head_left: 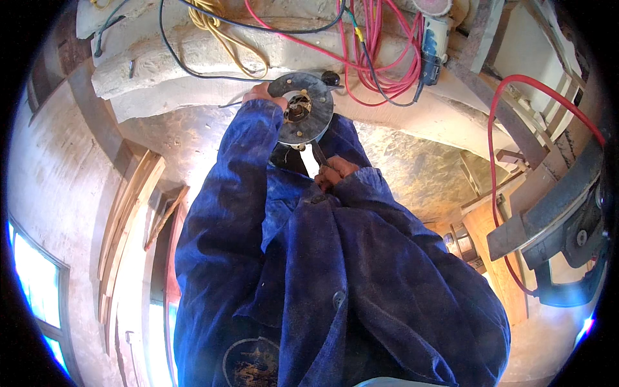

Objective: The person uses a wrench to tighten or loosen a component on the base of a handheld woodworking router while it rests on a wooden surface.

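We are holding one round-plated power tool (298, 108) just off the near edge of the surface (145, 48), about midway along that edge. Its flat black ring is showing scuffs and dust, several small brass-coloured screw heads are dotting it, and the wide central opening is revealing metal parts inside. A pale metal rim is peeking out beneath the ring, and one black knob (330, 79) is sticking out on the far right side.

Our left hand (261, 95) is gripping the tool at its left side, the fingers partly hiding behind sleeve and plate. Our right hand (335, 173) is closing its fingers around one slim dark implement (318, 155), which is pointing up toward the plate's near rim; we cannot tell whether they are touching.

On the surface we are counting one yellow cord bundle (207, 19) toward the left, one red cord coil (396, 74) along the near edge, and one pale grey power tool (435, 39) just beside that coil's right.

The plate is facing up toward us; the body is hiding beneath, so we cannot be sure of its long axis.
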The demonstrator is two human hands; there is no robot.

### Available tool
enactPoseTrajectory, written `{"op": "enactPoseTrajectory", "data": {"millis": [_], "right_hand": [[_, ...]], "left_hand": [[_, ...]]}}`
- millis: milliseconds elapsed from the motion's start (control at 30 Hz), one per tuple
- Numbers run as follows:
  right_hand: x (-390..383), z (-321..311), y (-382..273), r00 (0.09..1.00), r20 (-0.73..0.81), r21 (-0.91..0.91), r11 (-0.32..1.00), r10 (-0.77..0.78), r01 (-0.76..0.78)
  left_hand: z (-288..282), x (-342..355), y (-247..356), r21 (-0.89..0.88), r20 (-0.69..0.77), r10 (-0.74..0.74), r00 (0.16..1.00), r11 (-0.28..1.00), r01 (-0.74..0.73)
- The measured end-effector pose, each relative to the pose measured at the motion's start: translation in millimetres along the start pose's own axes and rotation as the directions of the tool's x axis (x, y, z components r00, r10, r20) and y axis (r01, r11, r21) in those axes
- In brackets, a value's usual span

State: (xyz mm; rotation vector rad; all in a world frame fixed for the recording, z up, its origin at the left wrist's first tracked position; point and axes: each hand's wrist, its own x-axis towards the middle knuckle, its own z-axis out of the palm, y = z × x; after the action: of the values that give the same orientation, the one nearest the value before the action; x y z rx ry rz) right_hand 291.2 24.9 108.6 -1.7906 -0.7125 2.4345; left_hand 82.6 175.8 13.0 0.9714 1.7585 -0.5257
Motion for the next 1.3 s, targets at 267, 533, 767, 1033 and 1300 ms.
{"op": "enactPoseTrajectory", "data": {"millis": [267, 533, 767, 1033, 1300], "right_hand": [[50, -84, 46, 0.976, -0.063, 0.123, 0.972, 0.208, -0.199], [196, -138, 20, 0.981, -0.003, 0.726, 0.676, 0.192, -0.129], [189, -126, 17, 0.968, -0.180, 0.816, 0.575, 0.172, 0.050], [109, -120, 77, 0.857, -0.273, 0.720, 0.684, 0.438, -0.120], [-5, -67, 27, 0.979, -0.090, 0.036, 0.983, 0.185, -0.182]], "left_hand": [[-7, -9, 3, -0.026, -0.006, -0.011, 1.000, 1.000, 0.011], [3, -2, 1, -0.047, -0.026, -0.031, 0.999, 0.998, 0.030], [0, 2, 0, 0.014, 0.008, 0.024, 1.000, 1.000, -0.024], [-3, -2, 4, 0.009, 0.025, -0.007, 1.000, 1.000, 0.007], [5, 4, -4, -0.009, -0.031, -0.015, 0.999, 1.000, 0.014]]}}
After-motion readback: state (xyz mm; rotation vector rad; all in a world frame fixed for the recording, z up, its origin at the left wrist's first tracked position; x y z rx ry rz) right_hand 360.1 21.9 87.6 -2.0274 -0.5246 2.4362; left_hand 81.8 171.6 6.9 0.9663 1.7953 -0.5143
